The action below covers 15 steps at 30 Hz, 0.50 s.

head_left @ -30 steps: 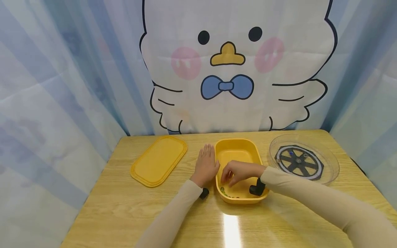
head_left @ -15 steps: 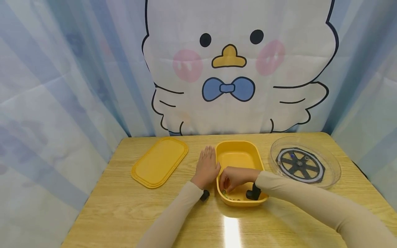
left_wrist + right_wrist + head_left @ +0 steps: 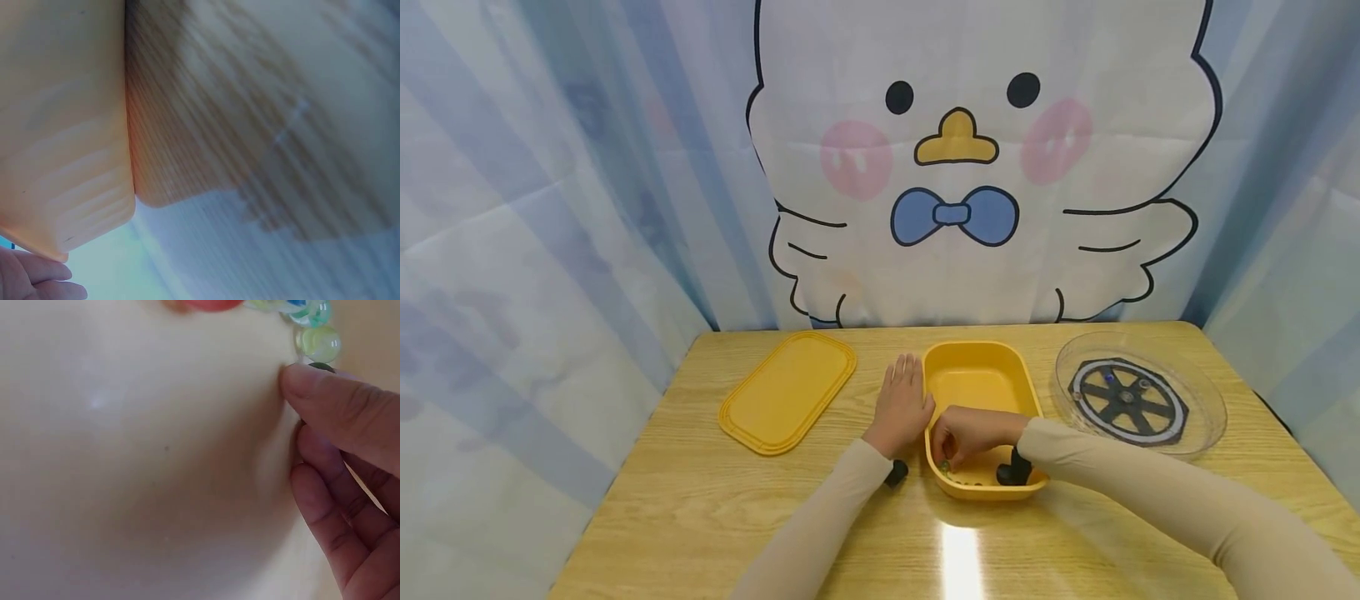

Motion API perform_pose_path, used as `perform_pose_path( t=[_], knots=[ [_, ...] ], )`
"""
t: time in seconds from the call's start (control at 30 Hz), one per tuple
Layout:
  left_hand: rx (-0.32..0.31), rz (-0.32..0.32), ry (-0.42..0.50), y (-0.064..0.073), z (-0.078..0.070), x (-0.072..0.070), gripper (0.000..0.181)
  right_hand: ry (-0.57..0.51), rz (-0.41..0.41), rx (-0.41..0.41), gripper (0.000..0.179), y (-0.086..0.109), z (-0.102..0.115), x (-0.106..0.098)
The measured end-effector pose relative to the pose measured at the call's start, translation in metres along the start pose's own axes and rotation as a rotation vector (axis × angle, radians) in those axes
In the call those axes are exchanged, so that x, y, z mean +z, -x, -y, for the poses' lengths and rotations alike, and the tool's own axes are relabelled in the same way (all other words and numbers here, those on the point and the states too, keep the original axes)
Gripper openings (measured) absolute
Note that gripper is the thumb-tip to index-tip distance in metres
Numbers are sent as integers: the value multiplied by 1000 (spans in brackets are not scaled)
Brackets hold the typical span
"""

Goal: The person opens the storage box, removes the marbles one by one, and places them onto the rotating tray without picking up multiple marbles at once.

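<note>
Glass marbles (image 3: 310, 314) lay inside the yellow tray (image 3: 988, 494), along its near left corner and near side. The head view showed them only as tiny greenish and dark specks. The right wrist view gave their look: a clear yellow-green marble (image 3: 322, 344) with a paler swirl, a teal one beside it, a red one cut by the upper edge, and a sliver of a dark marble (image 3: 321, 365) behind the thumb.

That thumb belonged to the right hand (image 3: 973, 432), which reached in from the right with bent fingers. Its thumb tip met the dark marble, but the opposing fingertip was hidden, so I could not tell whether it was pinched.

The left hand (image 3: 901, 408) lay straight-fingered along the tray's left side, gripping nothing. Only the left wrist view showed the ridged outside of the tray's wall, with fingertips by the rim.

The head view alone held the yellow lid (image 3: 788, 392) at far left and, at far right, a clear round dish (image 3: 1213, 417) containing a dark spoked wheel (image 3: 1126, 398).
</note>
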State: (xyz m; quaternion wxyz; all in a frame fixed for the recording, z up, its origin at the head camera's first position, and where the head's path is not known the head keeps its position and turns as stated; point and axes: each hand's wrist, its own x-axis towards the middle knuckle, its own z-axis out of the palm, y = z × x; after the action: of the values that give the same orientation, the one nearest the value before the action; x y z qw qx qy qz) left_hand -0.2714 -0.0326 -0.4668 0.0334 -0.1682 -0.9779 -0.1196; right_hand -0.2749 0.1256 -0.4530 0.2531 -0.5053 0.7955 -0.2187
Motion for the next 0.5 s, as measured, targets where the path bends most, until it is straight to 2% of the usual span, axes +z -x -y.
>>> perform_pose_path(
  t=[0.3,0.5],
  knots=[
    [3,3,15,1,-2,-1,59,44,-17,-35,13,1,-3,0],
    [-4,12,2,1,-3,-3,59,111,-73,-86,8,6,-2,-8]
  ],
)
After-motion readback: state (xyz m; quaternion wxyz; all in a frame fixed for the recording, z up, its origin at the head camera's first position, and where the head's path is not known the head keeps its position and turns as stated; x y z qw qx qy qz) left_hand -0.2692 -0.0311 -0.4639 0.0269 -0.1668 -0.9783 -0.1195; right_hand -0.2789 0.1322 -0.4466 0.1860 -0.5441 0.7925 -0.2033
